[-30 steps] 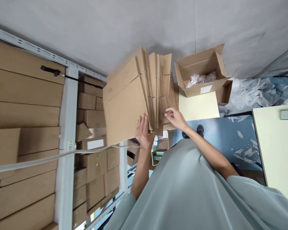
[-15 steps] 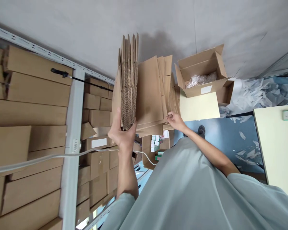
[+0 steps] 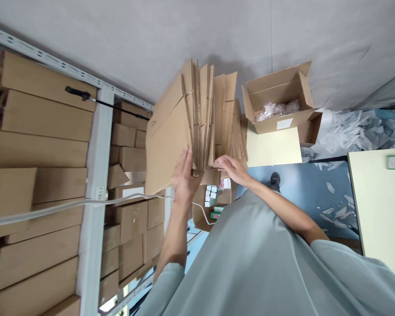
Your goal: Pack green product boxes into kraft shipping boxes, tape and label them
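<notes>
My left hand [image 3: 185, 180] is wrapped round the near end of a stack of flattened cardboard boxes [image 3: 169, 131], its fingers lying along the left face and its thumb hidden beneath. The stack stands on edge, its sheets slightly fanned at the top. Close by on the right, my right hand [image 3: 233, 169] has its fingers closed at the near edge of another flattened cardboard box [image 3: 219, 118], between that stack and more folded cardboard [image 3: 238, 136] leaning behind.
Shelves on the left hold many cardboard boxes [image 3: 49, 114], with a white cable [image 3: 69, 203] crossing before them. An open carton [image 3: 276, 98] with bubble wrap stands right, above a pale yellow surface [image 3: 273, 147]. Below my hands, a box holds small green-and-white packs [image 3: 211, 195].
The stack in my left hand has moved right and turned, so its broad left face now shows. It sits against the other cardboard. My right hand has shifted slightly left.
</notes>
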The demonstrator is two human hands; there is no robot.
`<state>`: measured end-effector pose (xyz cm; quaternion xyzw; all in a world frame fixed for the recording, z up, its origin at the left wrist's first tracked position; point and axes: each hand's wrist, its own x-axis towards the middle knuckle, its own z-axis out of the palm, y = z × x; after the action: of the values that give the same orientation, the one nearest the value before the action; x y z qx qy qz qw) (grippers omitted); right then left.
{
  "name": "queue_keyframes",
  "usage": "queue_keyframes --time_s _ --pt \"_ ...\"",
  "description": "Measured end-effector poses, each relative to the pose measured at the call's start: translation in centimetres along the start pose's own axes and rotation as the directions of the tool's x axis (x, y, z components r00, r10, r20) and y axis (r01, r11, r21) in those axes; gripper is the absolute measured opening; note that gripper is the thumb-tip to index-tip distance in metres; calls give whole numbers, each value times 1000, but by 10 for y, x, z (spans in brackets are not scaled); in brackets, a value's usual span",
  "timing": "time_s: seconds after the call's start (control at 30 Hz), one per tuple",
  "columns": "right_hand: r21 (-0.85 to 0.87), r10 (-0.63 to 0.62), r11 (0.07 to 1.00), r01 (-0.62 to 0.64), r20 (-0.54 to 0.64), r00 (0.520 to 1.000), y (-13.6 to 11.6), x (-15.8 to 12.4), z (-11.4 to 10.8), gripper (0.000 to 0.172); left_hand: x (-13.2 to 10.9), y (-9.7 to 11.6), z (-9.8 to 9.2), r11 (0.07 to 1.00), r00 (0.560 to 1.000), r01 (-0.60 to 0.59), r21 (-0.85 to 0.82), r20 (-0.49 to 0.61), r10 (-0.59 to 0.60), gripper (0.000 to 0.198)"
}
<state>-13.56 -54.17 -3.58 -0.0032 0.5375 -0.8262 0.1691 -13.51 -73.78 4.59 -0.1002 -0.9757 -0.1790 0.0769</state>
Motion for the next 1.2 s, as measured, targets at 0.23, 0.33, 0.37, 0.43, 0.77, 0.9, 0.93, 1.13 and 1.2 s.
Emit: queue_keyframes --time_s 0.23,0.33,0.37,0.43,0.77,0.9,0.93,1.13,1.2 --pt "-198 104 976 -89 69 992 30 -8 -16 17 35 -9 -88 1000 987 5 -4 -161 -5 87" --pt "-216 151 965 -146 6 989 37 1 -15 15 45 -3 -102 999 975 -39 10 -221 40 82" --pt "-252 164 954 -164 -24 986 37 6 -14 16 46 -2 -103 999 970 -43 9 -239 43 80" --pt "-380 170 906 -189 -83 982 35 18 -9 17 46 -1 -101 1000 963 -19 0 -267 19 79" --pt "-558 151 802 -214 -157 976 28 34 12 23 43 1 -106 997 960 51 -49 -274 -63 77" --pt "-349 75 923 -160 -244 967 23 13 -22 23 33 0 -109 997 956 31 -77 -287 -52 78" --pt "-314 74 937 -153 -250 965 22 7 -30 26 30 -1 -109 995 957 33 -89 -284 -57 78" --pt "-224 176 946 -234 -251 952 8 3 -21 51 2 -9 -79 988 987 -2 -153 -158 -23 85" --pt "-223 172 945 -241 -289 942 -4 1 -13 55 -6 -13 -61 987 995 -39 -159 -96 24 81"
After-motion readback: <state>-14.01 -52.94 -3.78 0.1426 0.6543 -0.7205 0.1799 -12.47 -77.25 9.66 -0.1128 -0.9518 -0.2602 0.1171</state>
